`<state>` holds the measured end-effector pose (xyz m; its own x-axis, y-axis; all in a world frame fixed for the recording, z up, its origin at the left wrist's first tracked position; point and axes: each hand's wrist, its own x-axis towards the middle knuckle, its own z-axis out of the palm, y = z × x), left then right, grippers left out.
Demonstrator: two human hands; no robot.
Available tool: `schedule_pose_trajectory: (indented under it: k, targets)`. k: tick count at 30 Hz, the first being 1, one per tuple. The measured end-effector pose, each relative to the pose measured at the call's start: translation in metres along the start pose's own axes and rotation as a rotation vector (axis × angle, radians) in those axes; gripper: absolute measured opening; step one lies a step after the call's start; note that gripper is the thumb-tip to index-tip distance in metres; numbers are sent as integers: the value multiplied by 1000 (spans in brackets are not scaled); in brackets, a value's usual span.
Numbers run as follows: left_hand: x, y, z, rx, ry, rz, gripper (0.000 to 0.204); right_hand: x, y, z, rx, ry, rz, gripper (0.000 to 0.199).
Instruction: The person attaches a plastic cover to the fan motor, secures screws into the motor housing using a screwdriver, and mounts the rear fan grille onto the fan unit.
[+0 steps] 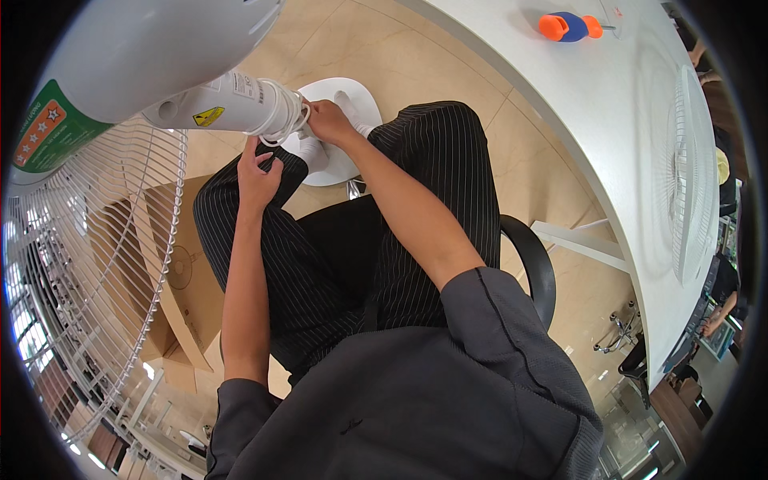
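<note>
A white standing fan [152,48] leans in from the upper left, its motor housing close to me. Several turns of white power cord [276,112] are wound around its neck, above the pole and the round white base [364,100] on the floor. My right hand [328,122] is closed at the right side of the coil, gripping the cord; its fingertips are partly hidden. Just below the coil is my left hand [260,178], thumb and index finger apart, the index fingertip reaching the coil's lower edge.
The fan's wire guard [136,240] fills the left side, in front of an open cardboard box [192,296]. A white table [560,104] curves along the right, bearing an orange and blue screwdriver [570,27] and a loose white fan grille [686,176]. A black chair armrest [534,260] is beside my right leg.
</note>
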<state>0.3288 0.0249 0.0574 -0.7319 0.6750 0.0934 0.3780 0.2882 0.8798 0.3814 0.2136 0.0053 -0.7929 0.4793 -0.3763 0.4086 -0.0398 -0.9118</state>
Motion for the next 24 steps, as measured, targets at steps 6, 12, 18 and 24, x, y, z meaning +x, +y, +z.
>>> schedule_pose_trajectory:
  k: [6, 12, 18, 24]
  targets:
    - [-5, -7, -4, 30, 17, 8, 71, 6, 2, -4, 110, -142, 68, 61]
    - [1, 2, 5, -2, 12, 23, 72, 21, 17, -15, -201, -97, -281, 61]
    - [3, 10, 7, 10, 11, 20, 74, 24, 4, -26, -30, -315, 52, 55]
    - [-4, 0, -3, 43, 23, 45, 75, 29, -13, -27, -48, -605, 206, 50]
